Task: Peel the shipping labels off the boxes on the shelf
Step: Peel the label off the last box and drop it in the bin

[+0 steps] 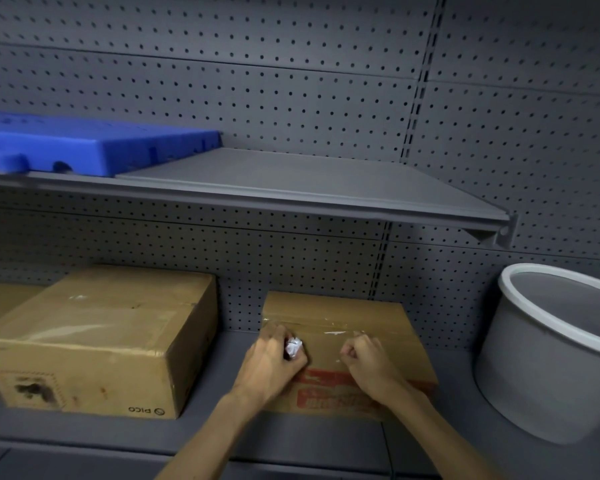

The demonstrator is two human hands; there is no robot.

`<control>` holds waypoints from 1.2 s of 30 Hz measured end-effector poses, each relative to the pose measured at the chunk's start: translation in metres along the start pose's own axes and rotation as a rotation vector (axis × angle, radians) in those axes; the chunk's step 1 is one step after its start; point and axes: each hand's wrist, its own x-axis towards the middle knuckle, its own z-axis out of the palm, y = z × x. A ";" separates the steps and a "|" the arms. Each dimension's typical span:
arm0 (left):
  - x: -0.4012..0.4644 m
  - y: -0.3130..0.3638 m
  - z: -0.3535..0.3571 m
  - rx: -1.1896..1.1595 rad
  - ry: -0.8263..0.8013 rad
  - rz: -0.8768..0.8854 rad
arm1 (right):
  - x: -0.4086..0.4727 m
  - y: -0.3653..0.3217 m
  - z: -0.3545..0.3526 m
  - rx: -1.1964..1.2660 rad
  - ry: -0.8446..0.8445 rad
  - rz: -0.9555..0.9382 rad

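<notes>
- Cardboard, brown and matte, makes up the flat box (357,327) seen at the middle of the lower shelf (291,441), its top crossed by a glossy strip of clear tape (329,329) with wrinkled, lifted edges.
- Red printed blocks (326,393) are seen on the near part of that box top, partly covered by both wrists.
- A crumpled white wad of label paper (293,347) is gripped in the left hand (274,358), fingers curled tightly round it, the fist resting on the box top near its left edge.
- The right hand (364,362) is held over the box top just right of the wad, fingers curled in and the fingertips pinched at the tape; what exactly is pinched is too small to tell.
- A larger, taller carton (97,337) is set toward the left end of the same shelf, apart from the flat box, its top smooth with shiny tape, its front face marked with a smudged dark stamp and the word PICO upside down.
- A round grey plastic bucket (548,362) with a thick white rim is tilted at the right end of the shelf.
- On the upper shelf (291,192), a blue moulded plastic slab (94,143) with notched edges is laid at the left.
- Grey perforated metal backing (291,81) is seen behind everything.
</notes>
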 end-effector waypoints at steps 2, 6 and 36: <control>0.000 0.000 0.001 0.004 -0.003 0.005 | 0.001 0.002 0.001 0.024 0.024 0.022; 0.001 -0.001 0.001 0.002 0.005 0.003 | 0.000 -0.001 0.002 0.011 0.013 -0.008; 0.002 -0.003 -0.001 -0.020 -0.012 -0.012 | 0.003 0.000 0.007 0.015 0.026 0.006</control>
